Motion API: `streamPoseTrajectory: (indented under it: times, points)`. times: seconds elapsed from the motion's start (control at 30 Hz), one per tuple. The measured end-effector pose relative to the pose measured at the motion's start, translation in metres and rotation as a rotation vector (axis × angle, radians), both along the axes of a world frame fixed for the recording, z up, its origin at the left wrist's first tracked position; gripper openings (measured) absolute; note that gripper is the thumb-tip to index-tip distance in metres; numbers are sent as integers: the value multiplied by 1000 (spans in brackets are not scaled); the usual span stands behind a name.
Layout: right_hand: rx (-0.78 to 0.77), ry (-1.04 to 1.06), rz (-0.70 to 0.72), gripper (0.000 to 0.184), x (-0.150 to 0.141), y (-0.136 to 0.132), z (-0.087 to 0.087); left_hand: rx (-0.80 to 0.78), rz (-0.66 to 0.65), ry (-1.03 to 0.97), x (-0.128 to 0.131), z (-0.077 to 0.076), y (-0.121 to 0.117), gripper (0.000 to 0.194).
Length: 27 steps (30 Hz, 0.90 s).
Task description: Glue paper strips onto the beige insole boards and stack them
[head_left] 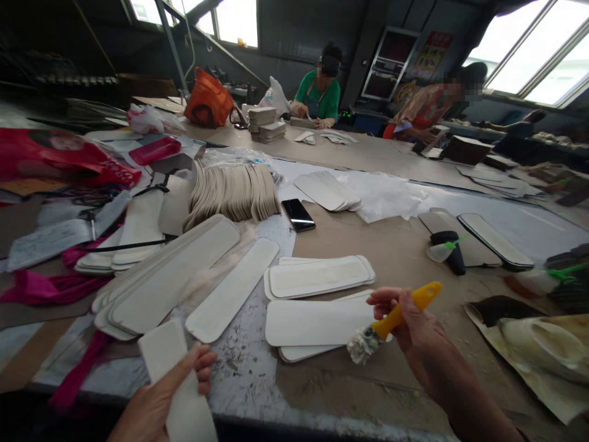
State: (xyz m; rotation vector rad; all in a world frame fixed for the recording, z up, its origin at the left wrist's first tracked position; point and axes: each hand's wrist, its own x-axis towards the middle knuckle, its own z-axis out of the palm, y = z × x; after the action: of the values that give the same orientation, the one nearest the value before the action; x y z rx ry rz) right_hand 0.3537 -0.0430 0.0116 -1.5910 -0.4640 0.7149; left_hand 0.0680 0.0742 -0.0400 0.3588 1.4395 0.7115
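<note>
My left hand (172, 387) grips a long pale strip with rounded corners (168, 350) at the table's front edge. In my right hand (414, 319) is a paintbrush with a yellow handle (400, 314); thick whitish paste clings to its bristles. The bristle end hangs over the right end of a small stack of white strips (308, 322). Just behind lies another stack of similar strips (322, 276), the top one with a duller patch along its middle. A single pale strip (234, 288) rests between my two hands, near a fanned pile of larger strips (170, 276).
A black phone (299, 215) lies beyond the stacks, beside a long row of upright curved pieces (232, 190). To the right are a small squeeze bottle (440, 250) and a paste-crusted container (543, 344). Two people (319, 92) work across the table; an orange bag (209, 98) stands behind.
</note>
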Motion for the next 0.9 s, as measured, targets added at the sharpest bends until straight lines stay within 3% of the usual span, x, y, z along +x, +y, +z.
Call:
streamPoseTrajectory:
  times: [0.1,0.2,0.33,0.43,0.6,0.9]
  points:
    - [-26,-28,-9,57,-3,-4,-3,-23,-128,16,14,-4,-15,17]
    - [59,48,17,53,-12,-1,-7,112,-319,21,39,-1,-20,33]
    - [126,131,44,50,-30,12,-18,311,-507,69,68,10,-7,39]
    - [96,139,73,45,-44,25,-29,335,-619,82,76,10,2,34]
    - [13,-32,134,38,-51,29,-40,320,-713,84,77,0,0,30]
    - [-208,-522,-43,29,2,-22,-43,310,-711,160,73,-7,-7,34]
